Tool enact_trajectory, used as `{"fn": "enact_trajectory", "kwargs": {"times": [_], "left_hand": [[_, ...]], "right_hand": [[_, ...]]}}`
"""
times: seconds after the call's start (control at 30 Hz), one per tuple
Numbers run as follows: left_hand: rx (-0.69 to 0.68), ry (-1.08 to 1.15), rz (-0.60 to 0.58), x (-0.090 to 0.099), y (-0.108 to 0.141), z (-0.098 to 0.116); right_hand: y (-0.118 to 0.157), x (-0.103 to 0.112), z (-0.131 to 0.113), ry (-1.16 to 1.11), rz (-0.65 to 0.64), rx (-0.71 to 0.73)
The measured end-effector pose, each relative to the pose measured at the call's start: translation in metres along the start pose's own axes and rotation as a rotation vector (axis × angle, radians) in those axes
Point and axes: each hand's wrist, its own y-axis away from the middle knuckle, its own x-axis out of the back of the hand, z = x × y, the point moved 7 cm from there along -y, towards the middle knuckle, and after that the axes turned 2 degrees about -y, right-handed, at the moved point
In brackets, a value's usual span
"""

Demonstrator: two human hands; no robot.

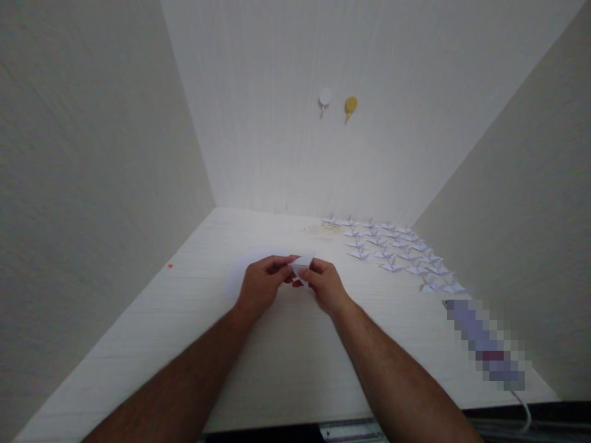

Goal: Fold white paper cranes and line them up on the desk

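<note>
A small folded piece of white paper is held up between my two hands, a little above the white tabletop. My left hand pinches its left edge between thumb and fingers. On the other side, my right hand grips the paper, its thumb lying across the front. Fingers of both hands partly cover the folds. Several white origami cranes stand in rows on the table, beyond my right hand and to its right.
Pale walls enclose the table on three sides. A white hook and a yellow hook are fixed to the back wall. A blurred-out long object with a white cable lies at the right edge. An orange speck shows at left.
</note>
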Motion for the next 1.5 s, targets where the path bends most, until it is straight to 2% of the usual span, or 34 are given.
{"fn": "enact_trajectory", "kwargs": {"times": [0.2, 0.47, 0.63, 0.73, 0.93, 1.13, 1.23, 1.3, 1.4, 1.5], "left_hand": [[-0.010, -0.050, 0.018, 0.003, -0.001, -0.002], [0.015, -0.003, 0.038, 0.003, 0.000, -0.004], [0.063, 0.084, 0.080, 0.006, -0.002, -0.010], [0.073, 0.126, 0.097, 0.007, -0.004, -0.012], [0.074, 0.140, 0.076, 0.005, -0.005, -0.014], [0.087, 0.124, 0.014, 0.000, -0.004, -0.015], [0.063, 0.053, -0.056, -0.005, -0.003, -0.012], [-0.005, -0.041, -0.078, -0.006, -0.003, -0.006], [-0.085, -0.149, -0.077, -0.005, -0.002, 0.003], [-0.063, -0.191, -0.061, -0.003, -0.002, 0.002]], "right_hand": [[0.001, -0.003, -0.002, 0.054, -0.029, 0.017], [0.002, -0.003, -0.004, 0.097, -0.010, 0.026], [0.002, 0.002, -0.007, 0.228, 0.113, 0.052], [0.003, -0.001, -0.011, 0.278, 0.107, 0.112], [0.006, 0.001, -0.023, 0.345, 0.196, 0.251], [0.007, 0.009, -0.024, 0.388, 0.315, 0.256], [0.008, 0.011, -0.023, 0.427, 0.340, 0.220], [0.009, 0.011, -0.023, 0.463, 0.332, 0.201], [0.008, 0.008, -0.023, 0.488, 0.297, 0.197], [0.008, 0.006, -0.023, 0.436, 0.287, 0.216]]}}
